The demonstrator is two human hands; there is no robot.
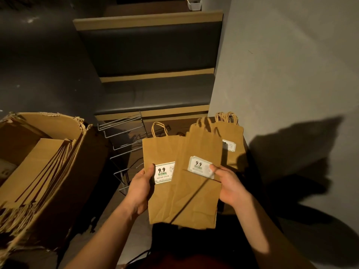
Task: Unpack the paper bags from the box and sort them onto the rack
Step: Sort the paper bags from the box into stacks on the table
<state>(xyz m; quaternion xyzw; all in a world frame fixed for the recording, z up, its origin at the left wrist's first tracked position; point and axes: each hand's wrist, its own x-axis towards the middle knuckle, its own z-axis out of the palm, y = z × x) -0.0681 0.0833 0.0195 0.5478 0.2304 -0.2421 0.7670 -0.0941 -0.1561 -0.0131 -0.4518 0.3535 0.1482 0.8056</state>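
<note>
Head view, looking down at a person's two bare forearms. The left hand (140, 188) is gripping the left edge of a flat brown paper bag (160, 181), its thumb lying on the front face beside a white label (164, 172) printed "9.9". The right hand (232, 188) is gripping the right edge of a second paper bag (198, 191), thumb pressing on that bag's own white label (201, 166); more bag edges are showing behind it, so the hand may be holding several, though the count cannot be told. The second bag is overlapping the first, tilting slightly to the right, with its twisted-paper handles pointing away from the person. A third batch of bags (233, 148) is standing farther off, against the grey wall (281, 65), just behind the held ones and partly hidden by them. The wire rack (124, 150) is sitting on the floor between the held bags and the cardboard box (58, 171). The box, at the left with a torn upper rim, is still containing a row of flat bags (38, 171) stacked on edge. A dark padded bench (151, 94) with tan trim is running beyond the rack. A small white container (194, 3) is sitting at the top edge.
</note>
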